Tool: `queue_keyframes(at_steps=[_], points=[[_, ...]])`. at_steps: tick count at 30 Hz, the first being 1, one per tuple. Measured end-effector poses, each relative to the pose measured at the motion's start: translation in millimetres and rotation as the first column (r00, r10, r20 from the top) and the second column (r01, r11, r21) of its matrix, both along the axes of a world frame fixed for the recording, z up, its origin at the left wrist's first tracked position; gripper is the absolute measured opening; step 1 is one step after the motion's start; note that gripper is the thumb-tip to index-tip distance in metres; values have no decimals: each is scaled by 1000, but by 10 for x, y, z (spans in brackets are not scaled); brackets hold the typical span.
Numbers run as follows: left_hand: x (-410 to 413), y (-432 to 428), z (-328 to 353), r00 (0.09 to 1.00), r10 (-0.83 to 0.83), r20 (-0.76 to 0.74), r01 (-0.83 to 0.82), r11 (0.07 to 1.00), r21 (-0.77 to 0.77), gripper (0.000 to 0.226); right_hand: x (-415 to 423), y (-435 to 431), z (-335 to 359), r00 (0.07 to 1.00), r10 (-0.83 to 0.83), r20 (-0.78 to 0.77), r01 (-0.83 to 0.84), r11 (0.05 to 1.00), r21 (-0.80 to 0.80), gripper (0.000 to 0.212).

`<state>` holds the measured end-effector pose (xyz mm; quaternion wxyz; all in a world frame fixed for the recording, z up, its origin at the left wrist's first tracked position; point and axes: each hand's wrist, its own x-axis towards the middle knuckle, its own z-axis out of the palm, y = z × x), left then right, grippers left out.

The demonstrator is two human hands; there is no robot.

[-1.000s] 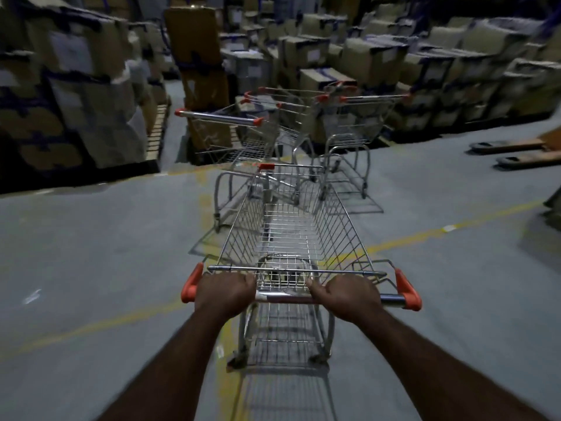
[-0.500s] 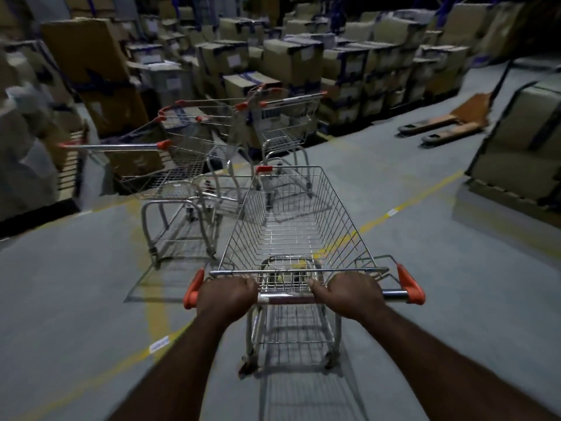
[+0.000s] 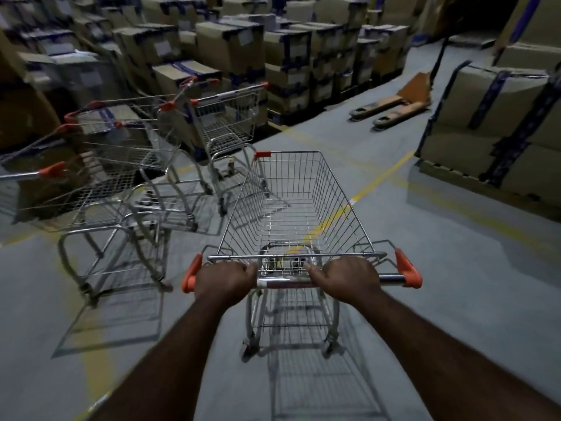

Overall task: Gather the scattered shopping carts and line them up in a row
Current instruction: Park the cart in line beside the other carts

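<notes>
An empty wire shopping cart (image 3: 291,205) with orange handle ends stands right in front of me on the grey floor. My left hand (image 3: 224,276) grips its handle bar near the left orange end, and my right hand (image 3: 349,273) grips the bar right of centre. To the left stand other carts side by side: the nearest cart (image 3: 91,189) at the left edge, a middle cart (image 3: 127,141), and a far cart (image 3: 227,117) just ahead-left of my cart's nose.
Stacked cardboard boxes (image 3: 230,47) fill the back. A wrapped pallet of boxes (image 3: 498,123) stands at the right. An orange pallet jack (image 3: 394,103) lies on the floor at the back right. Yellow floor lines (image 3: 379,177) run under my cart.
My view and the cart have swung to the right. The other carts have shifted from ahead to my left and come closer. Both hands keep the same hold on the handle.
</notes>
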<state>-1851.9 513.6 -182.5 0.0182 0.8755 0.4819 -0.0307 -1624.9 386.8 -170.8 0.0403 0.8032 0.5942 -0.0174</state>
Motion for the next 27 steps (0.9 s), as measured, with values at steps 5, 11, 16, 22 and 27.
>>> queue_keyframes(at_steps=[5,11,16,22,27], points=[[643,612,35,997,-74,0,74,997,-18,87,594,519,-54,999,-41,2,41,998,42,96],[1410,1706,84,984,-175,36,177,984,-36,100,1260,1453,-89,991,-131,6,130,990,60,86],[2090,2545,125,968,-248,40,250,963,-95,110,1650,2249,-72,938,-343,42,338,936,100,64],[2803,3291,111,954,-299,16,299,949,-103,110,2380,2963,-122,915,-404,-21,403,905,136,70],[3441,3873,94,957,-292,6,291,954,-69,107,3036,3571,-134,919,-393,15,389,914,116,64]])
